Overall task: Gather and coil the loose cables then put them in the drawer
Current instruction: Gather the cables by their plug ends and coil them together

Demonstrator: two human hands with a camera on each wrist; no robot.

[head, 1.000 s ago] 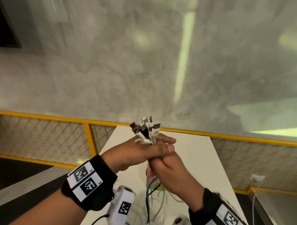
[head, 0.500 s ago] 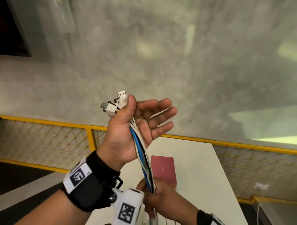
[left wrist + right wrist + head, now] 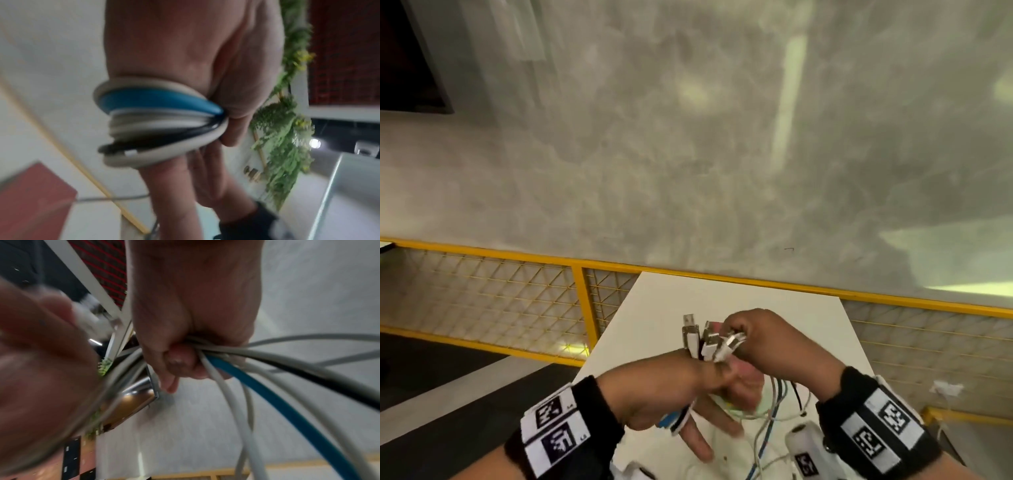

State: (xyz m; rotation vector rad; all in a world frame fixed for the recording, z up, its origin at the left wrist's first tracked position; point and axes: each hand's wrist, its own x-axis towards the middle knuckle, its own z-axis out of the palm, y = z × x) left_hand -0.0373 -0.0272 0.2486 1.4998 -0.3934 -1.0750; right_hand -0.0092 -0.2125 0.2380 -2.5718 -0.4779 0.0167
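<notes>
A bundle of white, blue and black cables (image 3: 677,418) is looped round my left hand (image 3: 671,387), which is held over the table. Its USB plug ends (image 3: 703,341) stick up above my left thumb, which pinches them at the base. My right hand (image 3: 760,339) grips the same cables just beside the plugs. The left wrist view shows the cables (image 3: 156,125) wrapped across my left hand. In the right wrist view my right hand (image 3: 185,350) has its fingers curled round the strands, the blue cable (image 3: 277,407) among them. No drawer is in view.
Loose cable tails (image 3: 767,431) hang down to the white table (image 3: 811,322). A red box (image 3: 30,203) lies on the table below my left hand. A yellow mesh railing (image 3: 582,308) runs behind the table, before a grey wall.
My left hand has come down from its raised, spread-fingered pose. My right hand has risen from low on the bundle to the plug ends, laying a loop round my left hand.
</notes>
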